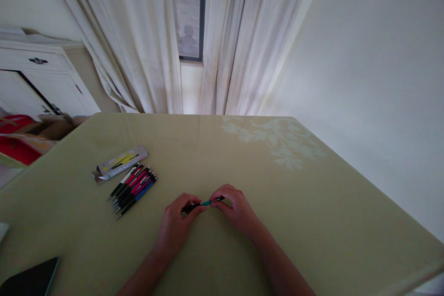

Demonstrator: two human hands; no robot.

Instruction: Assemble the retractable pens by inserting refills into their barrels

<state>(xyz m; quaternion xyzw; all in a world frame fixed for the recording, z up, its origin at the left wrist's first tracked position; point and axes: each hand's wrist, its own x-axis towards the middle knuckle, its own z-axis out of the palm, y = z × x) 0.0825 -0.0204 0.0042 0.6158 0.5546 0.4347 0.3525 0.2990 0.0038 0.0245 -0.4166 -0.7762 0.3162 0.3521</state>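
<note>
Between my two hands is a teal and black pen (206, 203), lying nearly level just above or on the table. My left hand (178, 222) pinches its black grip end. The other black end is held in the fingertips of my right hand (236, 209). A short teal stretch of the barrel shows between the hands. To the left lies a pile of pens (133, 189) in black, red, purple, blue and white, side by side with tips toward me. Behind them rests a pen box (121, 163), its left end flap open.
The table (312, 222) has a yellow-green cover with a pale leaf pattern (277, 138) at the far right. A dark flat device (31, 280) lies at the near left corner. Curtains (138, 32), a white cabinet (41, 74) and a wall (374, 78) stand beyond the edges.
</note>
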